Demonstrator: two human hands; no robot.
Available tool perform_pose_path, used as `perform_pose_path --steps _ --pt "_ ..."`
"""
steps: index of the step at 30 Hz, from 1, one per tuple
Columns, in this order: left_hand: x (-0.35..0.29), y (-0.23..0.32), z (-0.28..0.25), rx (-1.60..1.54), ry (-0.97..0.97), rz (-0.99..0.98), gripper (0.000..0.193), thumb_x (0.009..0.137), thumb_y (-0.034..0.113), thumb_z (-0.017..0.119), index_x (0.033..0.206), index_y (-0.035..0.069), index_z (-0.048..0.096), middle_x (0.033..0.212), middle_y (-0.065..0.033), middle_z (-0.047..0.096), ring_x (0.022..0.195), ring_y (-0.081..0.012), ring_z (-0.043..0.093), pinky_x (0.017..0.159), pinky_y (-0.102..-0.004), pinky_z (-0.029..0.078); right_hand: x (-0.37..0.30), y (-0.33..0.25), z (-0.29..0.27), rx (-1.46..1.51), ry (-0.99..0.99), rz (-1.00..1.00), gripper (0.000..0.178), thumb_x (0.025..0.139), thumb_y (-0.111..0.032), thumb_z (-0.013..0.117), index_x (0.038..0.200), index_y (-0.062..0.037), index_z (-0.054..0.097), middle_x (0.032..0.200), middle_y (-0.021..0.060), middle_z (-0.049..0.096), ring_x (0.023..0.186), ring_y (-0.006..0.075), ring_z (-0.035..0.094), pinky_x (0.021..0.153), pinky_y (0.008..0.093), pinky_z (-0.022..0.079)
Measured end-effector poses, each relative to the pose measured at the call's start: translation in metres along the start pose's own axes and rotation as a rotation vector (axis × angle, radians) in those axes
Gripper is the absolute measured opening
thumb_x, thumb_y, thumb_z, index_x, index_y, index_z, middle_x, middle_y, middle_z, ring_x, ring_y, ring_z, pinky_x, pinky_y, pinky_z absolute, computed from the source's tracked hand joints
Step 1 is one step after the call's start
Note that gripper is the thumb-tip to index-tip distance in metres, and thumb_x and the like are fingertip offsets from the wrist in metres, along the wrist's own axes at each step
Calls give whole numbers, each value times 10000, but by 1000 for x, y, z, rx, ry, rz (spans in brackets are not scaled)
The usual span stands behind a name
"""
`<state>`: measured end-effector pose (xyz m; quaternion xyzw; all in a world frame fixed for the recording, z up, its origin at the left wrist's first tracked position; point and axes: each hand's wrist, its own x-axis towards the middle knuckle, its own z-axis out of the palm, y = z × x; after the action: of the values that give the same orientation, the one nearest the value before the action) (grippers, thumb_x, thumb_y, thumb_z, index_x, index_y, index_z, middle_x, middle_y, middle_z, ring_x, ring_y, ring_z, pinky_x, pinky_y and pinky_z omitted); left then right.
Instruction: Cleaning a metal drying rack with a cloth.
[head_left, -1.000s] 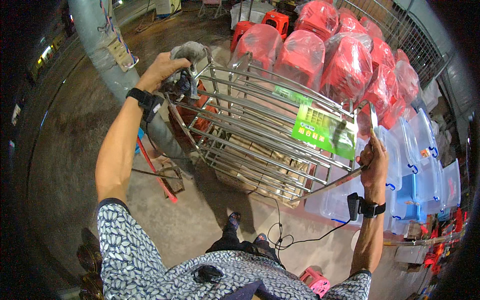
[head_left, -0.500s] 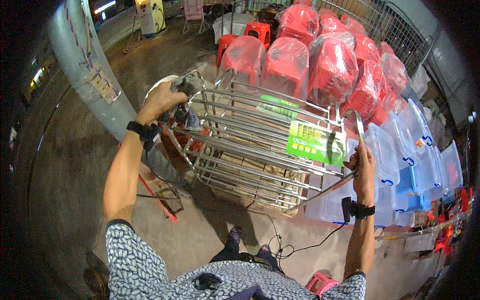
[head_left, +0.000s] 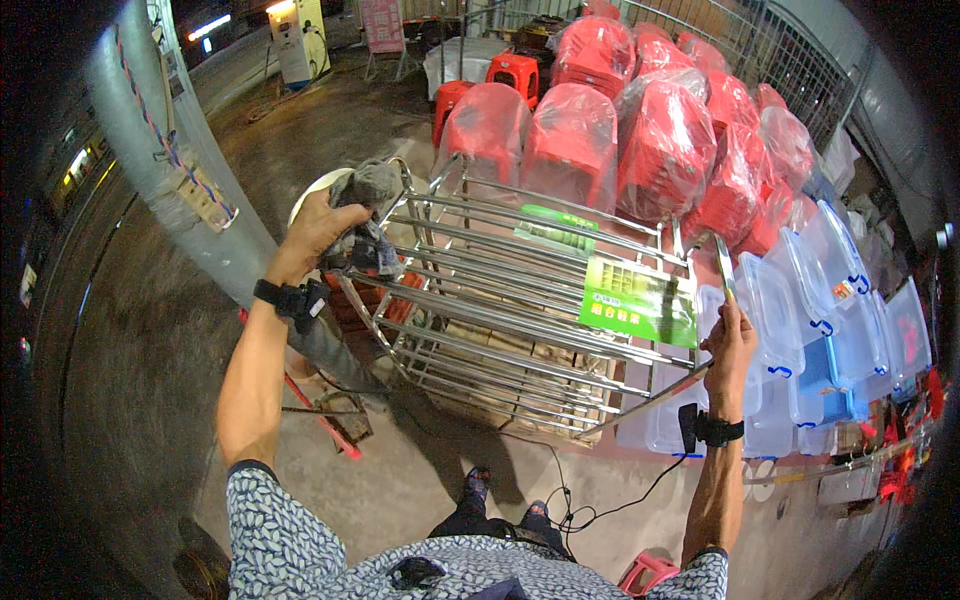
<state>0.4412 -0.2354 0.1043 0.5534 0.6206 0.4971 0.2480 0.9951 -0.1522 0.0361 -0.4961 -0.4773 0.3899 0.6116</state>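
In front of me is a chrome metal rack (head_left: 480, 272) of parallel rods, with green cardboard labels (head_left: 640, 303) fixed across it. At the rack's left end, my left hand (head_left: 310, 238) is closed on a dark grey cloth (head_left: 368, 188). This cloth lies bunched against the curved end tube, and part of it hangs below my fingers. My right hand (head_left: 731, 352) grips the bent tube of the rack's right end, its fingers curled round the metal.
Plastic-wrapped stacks of red chairs (head_left: 572, 140) fill the far side. Clear storage boxes (head_left: 768, 310) with blue latches stand at the right. A thick grey post (head_left: 185, 190) rises at the left. Black cable (head_left: 625, 508) trails over the floor near my feet, and a pink stool (head_left: 648, 572) stands close by.
My left hand and the cloth have shifted slightly down along the rack's left end. The right hand keeps its grip, and the rack sits a little lower in view.
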Motion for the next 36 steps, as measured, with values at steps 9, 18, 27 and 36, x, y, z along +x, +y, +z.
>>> perform_pose_path --steps 9,18,27,36 --pt "-13 -14 -4 48 42 -28 521 761 118 688 1256 -9 588 1050 -52 669 919 -146 616 858 -281 475 6 10 0 52 -8 -17 315 942 -387 669 826 -98 619 565 -69 422 461 32 380 423 228 309" --pt "4 -39 -10 546 -15 59 573 705 260 691 1200 -15 599 1043 -171 688 906 -236 659 834 -334 496 0 2 -2 -94 -63 -6 434 968 -474 599 915 -44 614 592 -51 431 504 50 396 490 248 383" --pt "-13 -14 -1 250 -48 -6 456 765 133 685 1194 -5 614 1012 -60 681 889 -147 616 836 -292 490 -15 0 -9 -110 -140 38 393 995 -430 574 1087 -49 603 769 -27 538 684 72 529 703 282 491" --pt "-9 -27 -5 182 -99 48 388 787 181 702 1122 -5 641 945 -47 687 820 -124 626 762 -287 495 -4 6 -5 2 -164 82 328 1007 -357 578 1100 -44 601 787 -25 568 720 61 589 683 284 524"
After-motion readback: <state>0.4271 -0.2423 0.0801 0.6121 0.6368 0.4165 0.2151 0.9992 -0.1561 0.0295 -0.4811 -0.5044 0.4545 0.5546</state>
